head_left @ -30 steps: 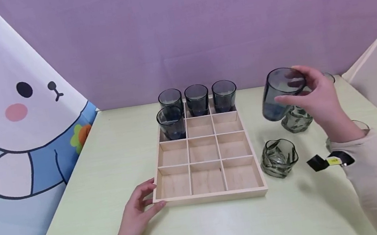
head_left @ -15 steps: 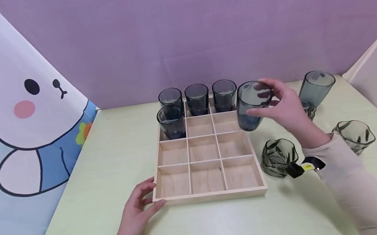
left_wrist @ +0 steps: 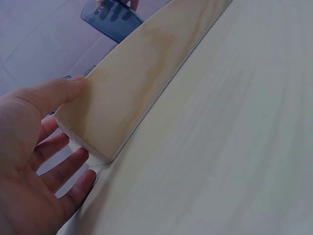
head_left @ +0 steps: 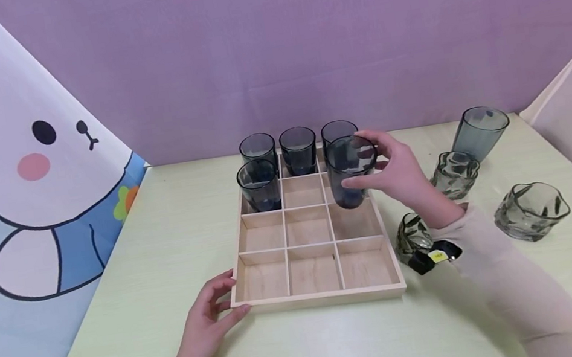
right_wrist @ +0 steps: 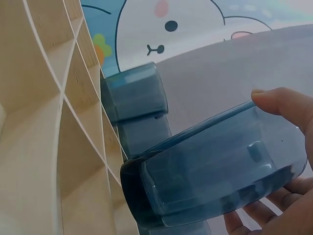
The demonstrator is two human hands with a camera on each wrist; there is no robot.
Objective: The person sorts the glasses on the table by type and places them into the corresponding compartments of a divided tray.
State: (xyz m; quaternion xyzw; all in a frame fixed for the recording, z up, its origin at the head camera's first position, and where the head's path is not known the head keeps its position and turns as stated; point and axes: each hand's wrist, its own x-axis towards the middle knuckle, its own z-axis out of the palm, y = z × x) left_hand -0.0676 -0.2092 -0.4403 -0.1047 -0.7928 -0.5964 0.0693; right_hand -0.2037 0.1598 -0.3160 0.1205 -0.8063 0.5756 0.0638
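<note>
My right hand (head_left: 401, 177) grips a tall smoky-blue drinking glass (head_left: 343, 164) by its upper part, thumb on the near side. In the head view this glass overlaps the right column of a wooden divided tray (head_left: 319, 300), around its second row. The right wrist view shows the glass (right_wrist: 210, 171) tilted, its base towards the compartments. My left hand (head_left: 207, 320) holds the tray's near left corner, thumb on the front edge and fingers along the side (left_wrist: 54, 142). Matching glasses stand in the back row (head_left: 299, 152) and in the second row's left compartment (head_left: 260, 187).
Right of the tray stand short faceted glasses: one (head_left: 412, 237) partly behind the right sleeve, one (head_left: 456, 176) farther back and one (head_left: 531, 211) farther right. Behind them is another tall glass (head_left: 480, 133). A purple cloth backdrop (head_left: 300, 48) rises at the table's far edge.
My right hand has carried the tall glass leftwards from above the faceted glasses to over the tray's right column. The left hand stays on the tray corner.
</note>
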